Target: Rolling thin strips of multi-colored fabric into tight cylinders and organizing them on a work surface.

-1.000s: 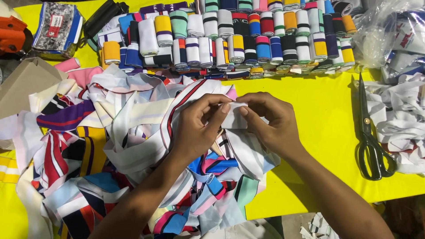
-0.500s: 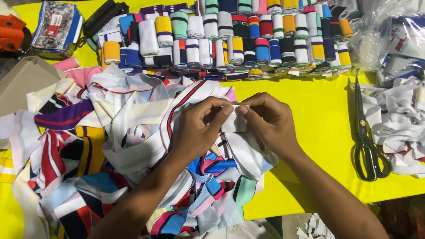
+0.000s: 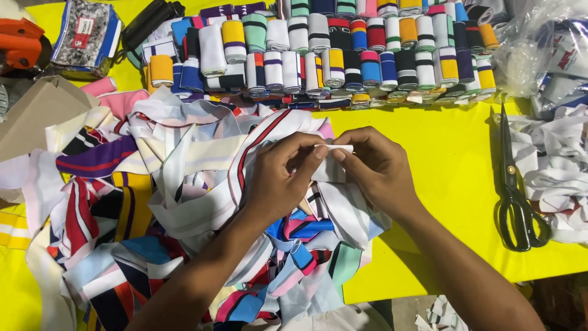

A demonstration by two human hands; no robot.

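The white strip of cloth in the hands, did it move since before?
Barely. Both hands, left hand and right hand, still pinch the white striped fabric strip, fingertips shifting slightly along its folded end. The black metal scissors and rolled striped fabric bands stayed put.

Bright, even overhead light, soft shadow under the forearms, vivid colours — sharp focus, corners slightly dimmer

hands: left hand and right hand sit slightly lower over the pile than a second ago | white strip: end now pinched flatter between the fingertips | scissors: unmoved
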